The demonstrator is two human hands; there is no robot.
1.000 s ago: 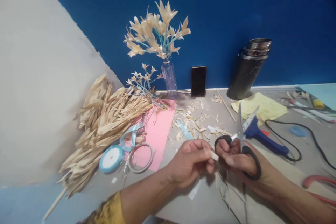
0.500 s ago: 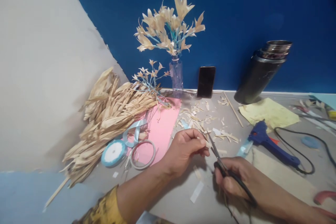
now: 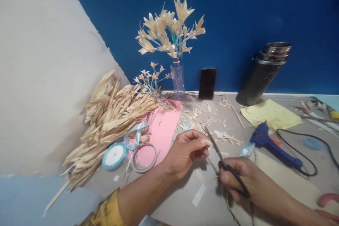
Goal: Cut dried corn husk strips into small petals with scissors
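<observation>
My left hand (image 3: 186, 152) is closed in a pinch on a small pale piece of corn husk (image 3: 209, 143) over the table. In my right hand (image 3: 242, 176) is a pair of dark-handled scissors (image 3: 215, 146), fingers wrapped round the loops. The blades point up and away, just right of the husk piece, and look closed together. Cut husk scraps (image 3: 198, 120) are scattered beyond both hands. A white strip (image 3: 198, 195) lies on the table below them.
Dried husks (image 3: 113, 113) heap at left beside a blue ribbon roll (image 3: 114, 156) and a tape ring (image 3: 144, 158). Husk flowers (image 3: 169, 24) stand in a clear bottle (image 3: 177, 79); a phone (image 3: 207, 84) and a flask (image 3: 262, 74) lean behind. A blue glue gun (image 3: 275, 148) lies right.
The scissors have drawn slightly right, away from the husk piece, and their blades have come together. My left hand stays nearly in place, still pinching.
</observation>
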